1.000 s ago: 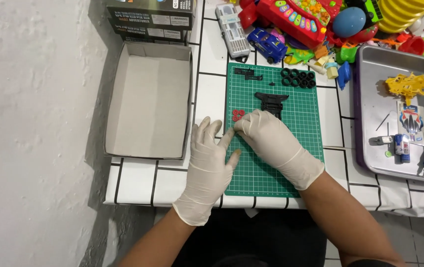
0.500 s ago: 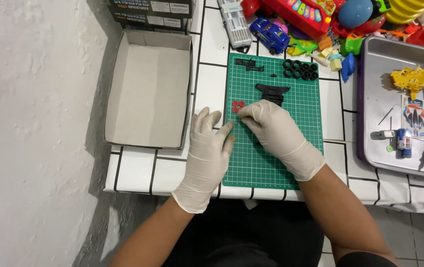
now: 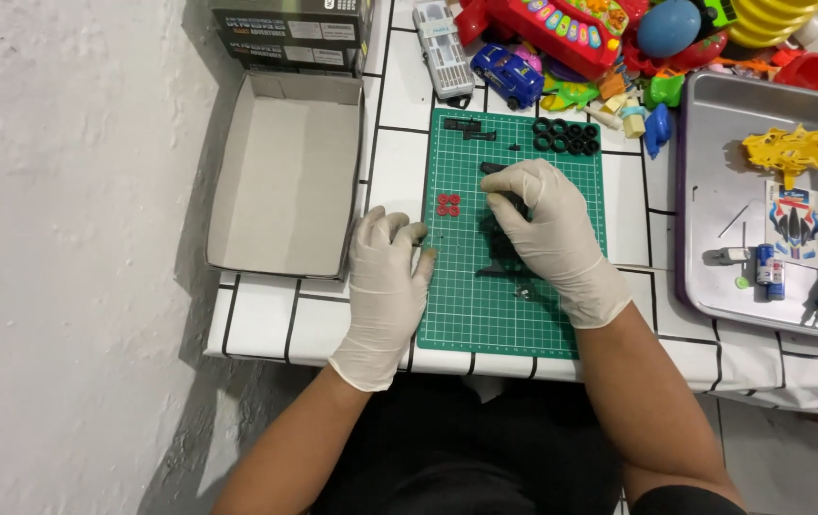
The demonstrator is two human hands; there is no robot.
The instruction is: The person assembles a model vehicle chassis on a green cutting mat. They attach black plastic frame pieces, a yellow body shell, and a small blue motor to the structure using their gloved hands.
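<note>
My gloved right hand (image 3: 547, 229) pinches a flat black plastic chassis part (image 3: 501, 250) on the green gridded cutting mat (image 3: 485, 315) (white-tiled counter (image 3: 266, 319) beneath); my gloved left hand (image 3: 388, 277) rests loosely curled and empty at the mat's left edge.

A white tiled surface (image 3: 266, 324) with dark grout lines carries a green cutting mat (image 3: 485, 315) near its front edge. Left of the mat lies an open grey cardboard box (image 3: 285, 181); to the right sits a metal tray (image 3: 714, 172). A heap of colourful plastic toys (image 3: 619, 48) fills the far side, a blue toy car (image 3: 509, 74) among them.
</note>
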